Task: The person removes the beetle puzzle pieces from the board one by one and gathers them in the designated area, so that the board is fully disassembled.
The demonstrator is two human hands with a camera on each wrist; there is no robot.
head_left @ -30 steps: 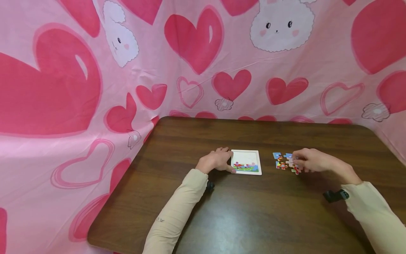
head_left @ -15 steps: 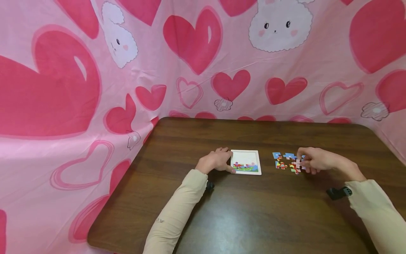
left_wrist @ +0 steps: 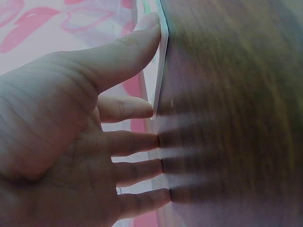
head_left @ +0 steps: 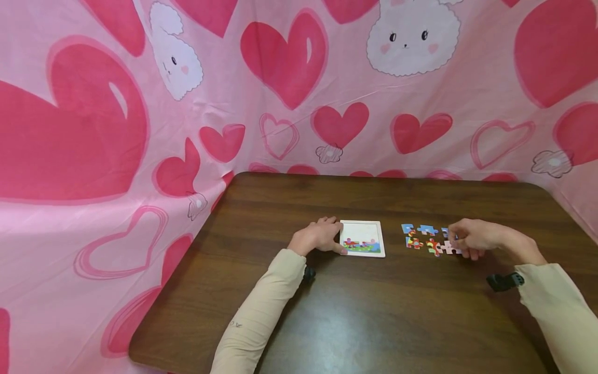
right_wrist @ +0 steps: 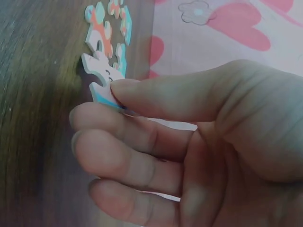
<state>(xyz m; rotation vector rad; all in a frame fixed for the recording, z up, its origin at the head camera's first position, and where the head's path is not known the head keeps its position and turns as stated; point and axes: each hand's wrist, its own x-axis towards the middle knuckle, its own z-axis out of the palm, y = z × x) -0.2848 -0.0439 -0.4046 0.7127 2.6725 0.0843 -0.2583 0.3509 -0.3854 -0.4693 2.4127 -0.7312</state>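
My left hand (head_left: 318, 236) rests at the left side of a white-framed puzzle board (head_left: 383, 240). Its thumb (left_wrist: 147, 29) touches the near corner, its index fingertip reaches the far one, and the other fingertips rest on the table. Colourful pieces fill the board's bottom row; above is bare white backing. My right hand (head_left: 477, 238) pinches a pale pink puzzle piece (head_left: 449, 247) with a small face (right_wrist: 106, 71) between thumb and index finger, low over the tabletop. The hand partly covers this piece. Close to its left lies a red and green puzzle piece (head_left: 434, 248).
Several loose puzzle pieces lie in a cluster right of the board, among them a blue corner piece (head_left: 407, 228), another blue one (head_left: 427, 229) and a red-yellow one (head_left: 413, 243). The brown wooden table (head_left: 345, 317) meets a pink heart-print cloth (head_left: 285, 140) behind and at left.
My right hand has moved to the right, shifting the pink piece right and nearer to me, away from the blue pieces. The left hand and the board have stayed put.
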